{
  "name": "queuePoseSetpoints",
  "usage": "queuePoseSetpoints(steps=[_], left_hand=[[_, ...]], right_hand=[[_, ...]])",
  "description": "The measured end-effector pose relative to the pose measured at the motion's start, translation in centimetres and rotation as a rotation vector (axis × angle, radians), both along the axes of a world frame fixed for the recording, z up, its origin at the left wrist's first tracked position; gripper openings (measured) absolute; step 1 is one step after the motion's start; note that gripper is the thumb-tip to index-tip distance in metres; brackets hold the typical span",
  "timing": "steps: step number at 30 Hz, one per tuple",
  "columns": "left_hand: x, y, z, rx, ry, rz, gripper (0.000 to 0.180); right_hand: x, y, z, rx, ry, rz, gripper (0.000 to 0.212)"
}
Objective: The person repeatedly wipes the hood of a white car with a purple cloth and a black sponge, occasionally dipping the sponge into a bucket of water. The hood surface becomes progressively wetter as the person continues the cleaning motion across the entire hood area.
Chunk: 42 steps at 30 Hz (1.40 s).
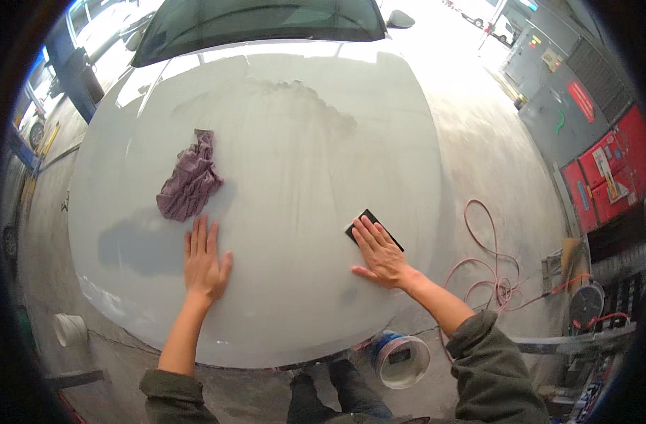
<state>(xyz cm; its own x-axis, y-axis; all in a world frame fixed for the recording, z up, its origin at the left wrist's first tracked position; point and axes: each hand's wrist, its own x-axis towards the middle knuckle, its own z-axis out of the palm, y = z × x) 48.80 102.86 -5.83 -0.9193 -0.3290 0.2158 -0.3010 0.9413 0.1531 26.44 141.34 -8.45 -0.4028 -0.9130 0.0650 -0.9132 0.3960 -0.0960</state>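
A pale grey car hood with a dull, streaky film spreads out before me. My left hand lies flat on it, fingers stretched out, holding nothing. Just beyond those fingertips is a crumpled purple cloth. Over on the right side of the hood, my right hand presses a black sanding block against the surface. The fingers and palm cover part of the block, and its underside is hidden.
A bucket with liquid stands on the floor by the hood's front edge, right of my legs. Pink hose loops across the floor at right, near a red tool cabinet. At lower left is a white bucket; the windshield rises beyond.
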Motion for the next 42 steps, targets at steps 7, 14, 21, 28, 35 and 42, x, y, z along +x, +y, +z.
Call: queuePoseSetpoints(steps=[7,14,21,28,35,42], left_hand=[[0.4,0.5,0.1,0.017,-0.019,0.01,0.076],[-1.5,0.7,0.3,-0.012,0.006,0.01,0.075],[-0.2,0.0,-0.4,-0.029,0.001,0.049,0.076],[-0.4,0.4,0.7,-0.016,0.001,0.041,0.075],[-0.2,0.5,0.9,0.031,0.014,0.044,0.074],[-0.2,0.2,0.8,0.008,0.032,0.017,0.076]], right_hand=[[-13.8,-6.5,1.5,-0.012,-0.019,0.016,0.089],[-16.5,-12.5,1.3,-0.107,0.019,-0.304,0.086],[-1.7,-4.6,0.4,0.031,-0.009,0.364,0.095],[-21.2,-13.4,3.0,0.009,-0.103,0.065,0.093],[-24.6,-20.0,2.9,-0.091,-0.093,-0.396,0.096],[-8.2,-14.4,1.0,-0.118,-0.064,-0.295,0.094]])
